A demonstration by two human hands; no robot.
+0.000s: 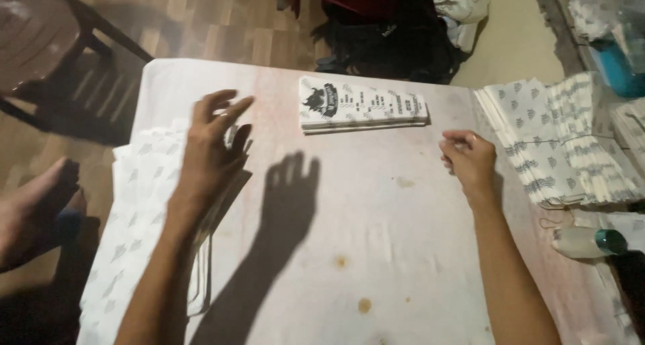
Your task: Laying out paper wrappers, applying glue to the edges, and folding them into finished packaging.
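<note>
Head view, looking down on a pale, stained surface (376, 251). Left hand (211, 147) raised with fingers spread, hovering over a loose pile of white patterned paper sheets (134, 210) at the left edge, holding nothing. Right hand (470, 158) resting on the surface, fingertips pinched together; anything between them too small to tell. Flat stack of printed paper bags (363, 104) lying between both hands, farther away, untouched. Bundled bags (557, 143) at right, small bottle (586, 242) beside them

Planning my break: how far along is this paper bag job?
Done: a neat stack of printed white paper bags at the table's far edge. In hand: left hand hovers over patterned paper sheets; right hand pinched, seemingly empty. Left: fanned bundles of patterned paper.
</note>
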